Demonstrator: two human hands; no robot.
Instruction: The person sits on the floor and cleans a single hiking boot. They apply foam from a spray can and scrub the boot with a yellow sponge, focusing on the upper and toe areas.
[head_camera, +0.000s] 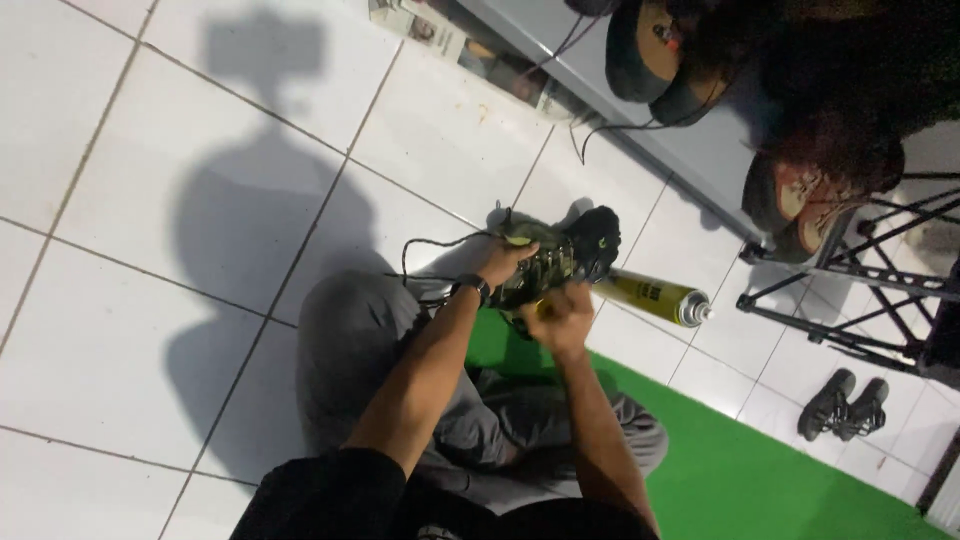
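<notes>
A dark shoe (560, 255) with yellow-green accents is held above my lap, its loose black lace (430, 250) trailing off to the left. My left hand (503, 262), with a dark watch on its wrist, grips the shoe's upper near the laces. My right hand (562, 318) is closed against the shoe's underside; what it pinches is hidden. A yellow spray can (655, 297) lies on the tiles just behind the shoe. I sit cross-legged in grey trousers (360, 340).
White tiled floor (150, 200) spreads to the left, a green mat (760, 470) lies under my right side. A grey shelf (700, 140) with shoes stands at the top right, beside a black metal rack (860, 290). A pair of dark shoes (845, 405) sits by the mat.
</notes>
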